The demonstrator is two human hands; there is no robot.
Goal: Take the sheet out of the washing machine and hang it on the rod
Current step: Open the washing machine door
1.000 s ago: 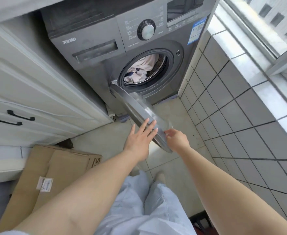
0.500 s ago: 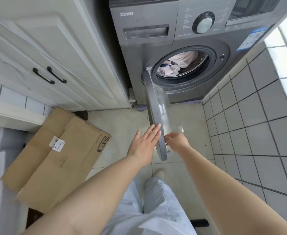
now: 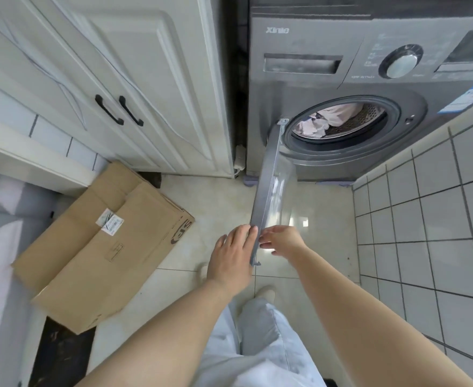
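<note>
A grey front-loading washing machine (image 3: pixel 313 88) stands at the upper right. Its round door (image 3: pixel 269 185) is swung out toward me and shows edge-on. Inside the drum lies a crumpled pale pink and white sheet (image 3: pixel 322 121). My left hand (image 3: pixel 232 258) rests flat on the outer face of the door near its free edge, fingers extended. My right hand (image 3: pixel 282 241) holds the same edge from the inner, glass side. No rod is in view.
A white cabinet (image 3: pixel 118 79) with black handles stands left of the machine. Flattened cardboard boxes (image 3: pixel 98 247) lie on the pale floor at the left. A tiled low wall (image 3: pixel 425 219) runs along the right. My legs (image 3: pixel 257 344) are below.
The door has swung further out from the drum until it shows edge-on. My left hand has come against its outer face. My right hand has stayed on the edge.
</note>
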